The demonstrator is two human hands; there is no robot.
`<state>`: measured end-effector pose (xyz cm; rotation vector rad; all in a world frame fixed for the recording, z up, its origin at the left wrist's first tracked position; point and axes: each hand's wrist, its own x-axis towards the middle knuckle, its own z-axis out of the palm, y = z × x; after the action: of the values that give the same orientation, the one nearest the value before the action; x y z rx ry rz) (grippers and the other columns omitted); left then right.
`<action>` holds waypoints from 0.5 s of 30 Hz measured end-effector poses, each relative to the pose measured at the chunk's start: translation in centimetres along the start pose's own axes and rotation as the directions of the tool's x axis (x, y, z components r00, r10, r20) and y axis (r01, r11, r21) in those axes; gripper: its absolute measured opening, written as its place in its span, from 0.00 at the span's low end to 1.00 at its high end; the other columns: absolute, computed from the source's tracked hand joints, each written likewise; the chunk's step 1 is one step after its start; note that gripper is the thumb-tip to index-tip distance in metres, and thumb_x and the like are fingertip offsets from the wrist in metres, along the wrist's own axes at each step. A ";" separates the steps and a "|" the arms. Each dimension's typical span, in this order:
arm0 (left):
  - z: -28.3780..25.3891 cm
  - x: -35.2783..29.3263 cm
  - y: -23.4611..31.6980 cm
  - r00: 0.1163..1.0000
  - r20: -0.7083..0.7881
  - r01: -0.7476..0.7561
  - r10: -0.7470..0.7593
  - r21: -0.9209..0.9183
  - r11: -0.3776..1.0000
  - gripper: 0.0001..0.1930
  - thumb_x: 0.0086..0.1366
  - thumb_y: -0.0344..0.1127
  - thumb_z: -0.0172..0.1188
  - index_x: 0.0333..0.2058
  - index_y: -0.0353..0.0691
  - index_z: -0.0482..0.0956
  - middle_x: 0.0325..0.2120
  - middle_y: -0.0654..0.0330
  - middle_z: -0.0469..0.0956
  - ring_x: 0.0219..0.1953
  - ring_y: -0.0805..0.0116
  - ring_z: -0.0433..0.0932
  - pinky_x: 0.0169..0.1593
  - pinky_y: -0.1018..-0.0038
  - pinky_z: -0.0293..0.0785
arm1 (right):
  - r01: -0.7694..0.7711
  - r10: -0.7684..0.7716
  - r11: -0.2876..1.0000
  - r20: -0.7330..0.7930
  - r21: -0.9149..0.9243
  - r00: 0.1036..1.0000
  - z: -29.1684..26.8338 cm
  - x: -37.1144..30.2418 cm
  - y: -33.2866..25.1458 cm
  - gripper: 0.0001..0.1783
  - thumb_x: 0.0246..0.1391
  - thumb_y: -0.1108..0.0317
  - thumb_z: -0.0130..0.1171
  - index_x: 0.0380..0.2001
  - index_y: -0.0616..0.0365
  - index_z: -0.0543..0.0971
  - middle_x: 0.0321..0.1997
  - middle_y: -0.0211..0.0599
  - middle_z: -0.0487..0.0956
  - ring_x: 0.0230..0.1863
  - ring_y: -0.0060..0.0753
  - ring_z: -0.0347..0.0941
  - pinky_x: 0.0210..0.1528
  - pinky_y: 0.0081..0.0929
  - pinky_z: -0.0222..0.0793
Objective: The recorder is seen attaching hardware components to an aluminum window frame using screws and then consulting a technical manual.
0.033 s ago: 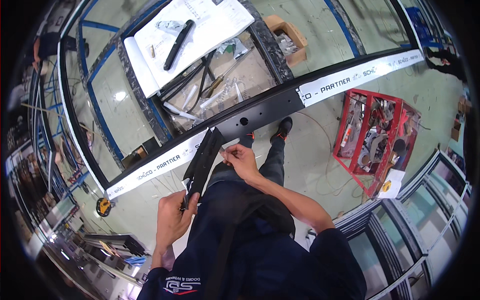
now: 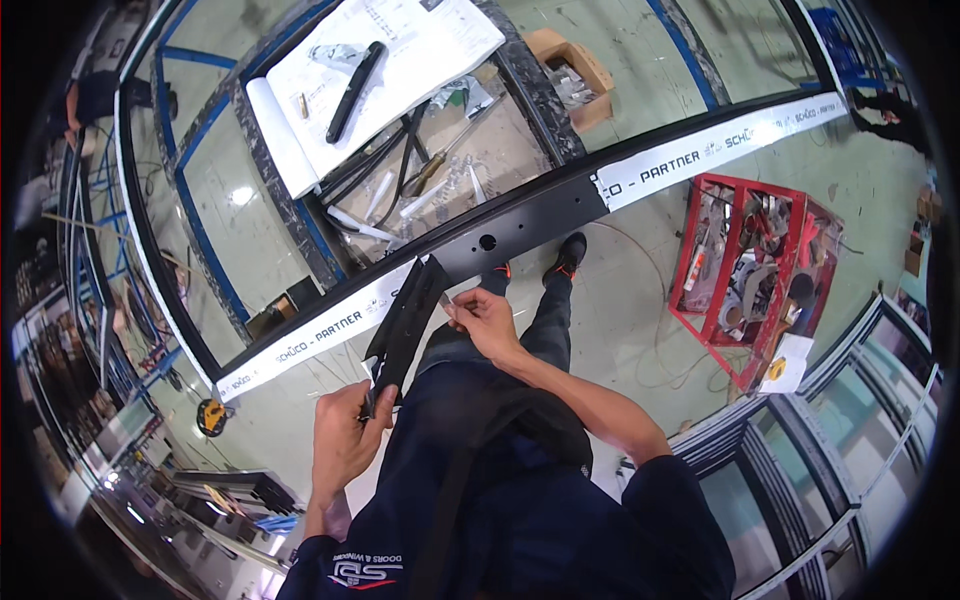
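Note:
My left hand point(image 2: 350, 430) is closed around the lower end of a long, narrow black folded piece point(image 2: 408, 325). That piece is tilted, and its upper end lies at the near side of a black metal frame bar point(image 2: 525, 232). A bare stretch of the bar has a round hole and several small ones; white printed film covers the bar on both sides of it. Beside the piece's right edge, my right hand point(image 2: 484, 324) has thumb and forefinger pinched together on a small, thin thing too small to name.
Beyond the bar, a workbench point(image 2: 520, 110) carries an open notebook point(image 2: 290, 150), a black marker-like tool point(image 2: 357, 92), a screwdriver point(image 2: 428, 172) and cables. A cardboard box point(image 2: 568, 75) stands behind. On the right is a red tool carrier point(image 2: 750, 265). Glazed frames point(image 2: 800, 460) lean at lower right.

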<state>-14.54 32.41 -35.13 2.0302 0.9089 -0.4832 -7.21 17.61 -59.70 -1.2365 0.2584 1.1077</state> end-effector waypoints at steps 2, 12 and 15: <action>-0.5 0.2 -0.1 1.000 0.005 0.004 -0.005 0.027 1.000 0.16 0.66 0.36 0.61 0.22 0.31 0.75 0.14 0.54 0.75 0.15 0.61 0.75 0.23 0.68 0.66 | 0.049 -0.050 0.997 -0.003 -0.062 0.999 -0.5 -0.3 -0.2 0.06 0.56 0.73 0.63 0.33 0.66 0.79 0.26 0.32 0.80 0.27 0.18 0.76 0.29 0.18 0.70; -2.6 1.0 -0.6 0.996 -0.073 0.071 -0.059 0.182 0.981 0.22 0.69 0.43 0.59 0.18 0.33 0.75 0.10 0.62 0.72 0.14 0.75 0.67 0.21 0.74 0.61 | 0.122 -0.137 0.967 -0.053 -0.222 0.989 -0.1 0.2 -1.0 0.06 0.54 0.73 0.65 0.32 0.66 0.80 0.24 0.35 0.81 0.24 0.20 0.76 0.28 0.21 0.71; -2.6 1.2 -0.6 0.995 -0.079 0.075 -0.063 0.174 0.982 0.23 0.69 0.44 0.59 0.18 0.34 0.75 0.10 0.63 0.71 0.14 0.75 0.66 0.21 0.74 0.61 | 0.129 -0.147 0.963 -0.060 -0.235 0.987 -0.9 -0.2 -1.0 0.06 0.53 0.73 0.65 0.32 0.65 0.80 0.24 0.35 0.81 0.24 0.21 0.77 0.28 0.22 0.71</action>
<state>-14.19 35.31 -34.67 2.1943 1.0141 -0.5476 -6.17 16.88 -59.28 -1.4829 0.1008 0.9898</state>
